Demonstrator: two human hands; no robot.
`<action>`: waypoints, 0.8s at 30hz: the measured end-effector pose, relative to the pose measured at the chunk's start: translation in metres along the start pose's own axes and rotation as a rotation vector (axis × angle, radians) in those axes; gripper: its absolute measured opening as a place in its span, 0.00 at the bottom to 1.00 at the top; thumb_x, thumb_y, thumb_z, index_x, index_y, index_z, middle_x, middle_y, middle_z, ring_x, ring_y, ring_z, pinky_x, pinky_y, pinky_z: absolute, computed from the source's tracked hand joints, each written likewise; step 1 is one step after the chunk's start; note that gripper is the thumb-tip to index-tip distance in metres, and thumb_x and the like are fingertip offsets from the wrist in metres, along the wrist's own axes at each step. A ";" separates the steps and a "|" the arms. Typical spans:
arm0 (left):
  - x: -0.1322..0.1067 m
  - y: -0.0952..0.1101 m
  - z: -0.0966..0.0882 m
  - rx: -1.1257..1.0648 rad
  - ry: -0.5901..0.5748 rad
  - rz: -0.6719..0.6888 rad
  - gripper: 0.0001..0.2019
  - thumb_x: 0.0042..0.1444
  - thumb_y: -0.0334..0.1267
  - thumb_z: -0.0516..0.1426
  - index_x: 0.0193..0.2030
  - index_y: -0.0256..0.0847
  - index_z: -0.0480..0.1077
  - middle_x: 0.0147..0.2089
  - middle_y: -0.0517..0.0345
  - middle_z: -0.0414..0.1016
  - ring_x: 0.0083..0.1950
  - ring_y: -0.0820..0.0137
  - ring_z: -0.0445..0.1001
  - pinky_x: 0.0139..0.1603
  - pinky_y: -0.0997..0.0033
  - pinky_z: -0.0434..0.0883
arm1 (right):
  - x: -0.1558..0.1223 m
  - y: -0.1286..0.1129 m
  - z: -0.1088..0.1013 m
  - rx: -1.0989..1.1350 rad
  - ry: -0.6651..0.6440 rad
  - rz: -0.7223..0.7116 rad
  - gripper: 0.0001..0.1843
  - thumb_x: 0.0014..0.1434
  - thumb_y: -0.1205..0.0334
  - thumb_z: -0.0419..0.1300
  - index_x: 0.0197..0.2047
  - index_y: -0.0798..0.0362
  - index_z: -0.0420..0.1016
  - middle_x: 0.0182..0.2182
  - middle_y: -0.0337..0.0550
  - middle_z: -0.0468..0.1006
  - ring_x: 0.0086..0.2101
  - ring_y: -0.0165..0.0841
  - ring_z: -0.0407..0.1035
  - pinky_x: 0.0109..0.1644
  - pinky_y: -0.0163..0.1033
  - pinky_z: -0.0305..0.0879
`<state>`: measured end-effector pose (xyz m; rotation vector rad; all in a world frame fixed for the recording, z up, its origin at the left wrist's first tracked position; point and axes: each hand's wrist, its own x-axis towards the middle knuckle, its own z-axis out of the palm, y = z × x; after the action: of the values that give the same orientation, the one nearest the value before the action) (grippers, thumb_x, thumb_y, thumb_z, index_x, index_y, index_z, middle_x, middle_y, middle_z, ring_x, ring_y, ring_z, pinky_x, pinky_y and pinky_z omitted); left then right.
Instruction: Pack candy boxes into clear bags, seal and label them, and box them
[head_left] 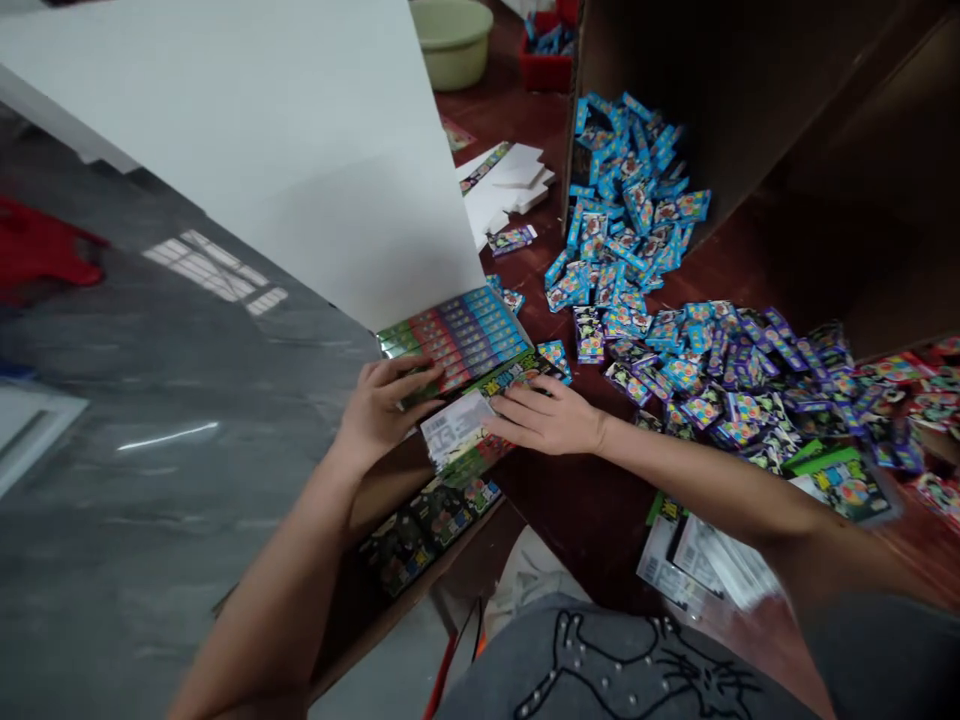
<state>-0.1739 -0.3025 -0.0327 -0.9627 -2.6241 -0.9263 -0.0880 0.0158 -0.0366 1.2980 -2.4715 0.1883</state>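
A printed display box [517,372] stands at the table's edge, packed with neat rows of small candy packs [469,335] in green, red and blue. My left hand [379,410] is at its near left corner, thumb and fingers bent round the edge. On the box's black-and-green printed front lies my right hand [551,415], fingers stretched out and flat. Between the hands a white label area [454,425] shows on the front. Just below, an open brown carton [390,480] holds several similar printed boxes [439,525].
Loose blue packs [634,200] spill from a large carton [780,130]; purple packs [772,370] and red ones lie rightward. Flat plastic-wrapped printed pieces [720,565] rest near my right forearm. A large white panel [277,140] rises behind the box. A green basin [454,45] stands farther back.
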 end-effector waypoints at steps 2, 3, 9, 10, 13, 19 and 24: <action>0.003 -0.003 -0.007 -0.059 -0.045 -0.030 0.22 0.64 0.63 0.63 0.53 0.50 0.85 0.61 0.48 0.83 0.61 0.51 0.80 0.68 0.39 0.72 | 0.002 -0.004 -0.001 -0.028 0.051 -0.021 0.23 0.78 0.66 0.51 0.72 0.45 0.69 0.64 0.44 0.81 0.61 0.38 0.74 0.63 0.50 0.68; 0.004 -0.003 -0.010 -0.089 -0.063 -0.060 0.23 0.64 0.64 0.63 0.52 0.50 0.85 0.62 0.48 0.83 0.61 0.51 0.80 0.69 0.39 0.72 | 0.006 -0.005 -0.005 -0.026 0.052 -0.018 0.23 0.78 0.66 0.52 0.72 0.48 0.68 0.64 0.46 0.81 0.61 0.39 0.73 0.63 0.50 0.67; -0.010 0.027 -0.014 -0.278 0.147 -0.225 0.23 0.75 0.57 0.53 0.59 0.48 0.83 0.66 0.49 0.81 0.68 0.55 0.77 0.74 0.46 0.71 | 0.058 0.017 -0.030 0.164 -0.258 0.076 0.41 0.64 0.49 0.74 0.73 0.55 0.66 0.60 0.57 0.80 0.59 0.50 0.73 0.62 0.53 0.66; -0.018 0.035 -0.011 -0.291 0.232 -0.234 0.24 0.77 0.56 0.50 0.62 0.49 0.81 0.70 0.49 0.78 0.71 0.56 0.75 0.76 0.46 0.69 | 0.063 0.021 -0.032 0.187 -0.298 0.084 0.44 0.62 0.47 0.75 0.73 0.54 0.66 0.61 0.57 0.80 0.60 0.51 0.73 0.64 0.54 0.66; -0.045 0.056 0.005 -0.279 0.363 -0.223 0.28 0.77 0.59 0.48 0.77 0.56 0.66 0.82 0.50 0.60 0.82 0.53 0.60 0.80 0.40 0.61 | 0.059 0.022 -0.032 0.191 -0.253 0.145 0.49 0.59 0.47 0.77 0.76 0.50 0.62 0.71 0.58 0.72 0.69 0.56 0.65 0.74 0.61 0.59; -0.068 0.074 0.052 -0.134 0.254 -0.391 0.34 0.78 0.53 0.47 0.86 0.55 0.41 0.88 0.47 0.35 0.88 0.51 0.35 0.84 0.30 0.41 | 0.031 0.003 -0.008 0.228 -0.089 0.361 0.49 0.69 0.32 0.61 0.83 0.45 0.50 0.81 0.54 0.55 0.79 0.56 0.49 0.83 0.71 0.37; -0.058 0.070 0.049 0.060 0.178 -0.484 0.32 0.75 0.58 0.50 0.80 0.48 0.61 0.86 0.36 0.43 0.86 0.36 0.38 0.73 0.08 0.30 | 0.040 0.014 -0.002 0.358 -0.239 0.395 0.51 0.67 0.24 0.55 0.81 0.48 0.58 0.82 0.51 0.53 0.80 0.55 0.44 0.85 0.66 0.30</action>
<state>-0.0827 -0.2606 -0.0588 -0.2104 -2.7529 -0.9673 -0.1199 -0.0061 -0.0198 0.9822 -2.9859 0.6300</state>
